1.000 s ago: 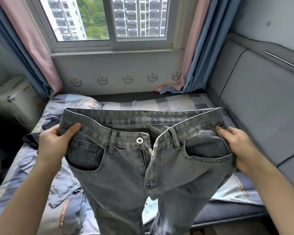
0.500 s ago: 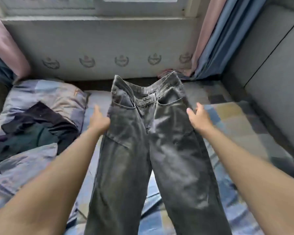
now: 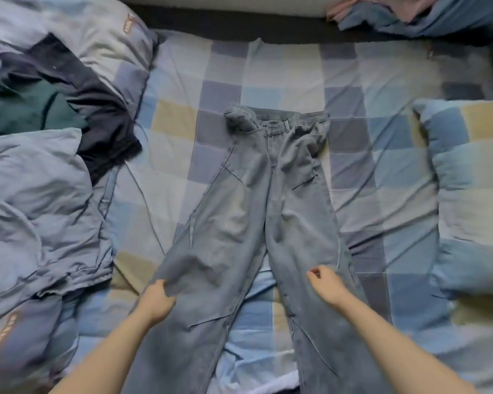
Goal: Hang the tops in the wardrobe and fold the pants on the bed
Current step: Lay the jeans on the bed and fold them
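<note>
Head view: grey jeans (image 3: 248, 223) lie flat on the checked bed (image 3: 382, 180), waistband far, hems cut off at the near edge. The left hand (image 3: 157, 300) pinches the left leg's outer edge; the right hand (image 3: 326, 284), blurred, hovers loosely curled over the right leg, holding nothing. Dark clothes (image 3: 77, 109) lie heaped far left beside a rumpled duvet (image 3: 34, 211); a pillow (image 3: 467, 194) lies at right.

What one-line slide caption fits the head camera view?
Jeans lie flat on the checked bed; left hand pinches one leg, right hand hovers over the other.
</note>
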Demonstrator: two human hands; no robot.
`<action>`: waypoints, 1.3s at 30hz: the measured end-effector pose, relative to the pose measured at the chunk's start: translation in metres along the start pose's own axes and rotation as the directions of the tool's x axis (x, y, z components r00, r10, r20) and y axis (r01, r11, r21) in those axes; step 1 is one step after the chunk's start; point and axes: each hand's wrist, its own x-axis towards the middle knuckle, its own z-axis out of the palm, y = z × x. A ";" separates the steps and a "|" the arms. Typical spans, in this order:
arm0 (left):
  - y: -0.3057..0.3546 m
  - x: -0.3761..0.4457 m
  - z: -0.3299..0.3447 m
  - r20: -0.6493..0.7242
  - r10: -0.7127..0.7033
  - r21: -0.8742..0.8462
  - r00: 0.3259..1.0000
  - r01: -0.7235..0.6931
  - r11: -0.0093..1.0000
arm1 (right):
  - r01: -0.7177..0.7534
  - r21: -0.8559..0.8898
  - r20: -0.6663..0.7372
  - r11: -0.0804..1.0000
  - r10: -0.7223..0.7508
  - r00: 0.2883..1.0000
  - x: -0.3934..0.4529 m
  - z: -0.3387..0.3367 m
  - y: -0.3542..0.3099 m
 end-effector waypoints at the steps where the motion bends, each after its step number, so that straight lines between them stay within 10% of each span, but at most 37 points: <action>1: -0.002 0.003 0.003 -0.006 -0.004 0.012 1.000 0.004 1.000 | 0.020 -0.031 0.004 0.999 -0.020 1.000 0.006 -0.001 -0.006; 16: 0.090 0.134 -0.019 -0.256 0.261 -0.043 0.931 -0.280 0.959 | 0.456 -0.327 -0.174 0.828 -0.527 0.832 0.176 -0.022 -0.238; 21: 0.131 0.180 -0.036 -0.308 0.245 -0.046 0.919 -0.272 0.961 | 0.578 -0.713 0.058 0.397 -0.788 0.613 0.226 -0.009 -0.288; 29: 0.138 0.203 -0.029 -0.331 0.219 -0.122 0.918 -0.272 0.955 | 0.245 -0.969 0.201 -0.036 -0.692 0.693 0.279 -0.029 -0.345; 39: 0.099 0.195 -0.068 -0.594 0.267 -0.197 0.759 -0.459 0.867 | 0.179 -0.973 -0.023 0.146 -0.832 0.554 0.295 -0.056 -0.380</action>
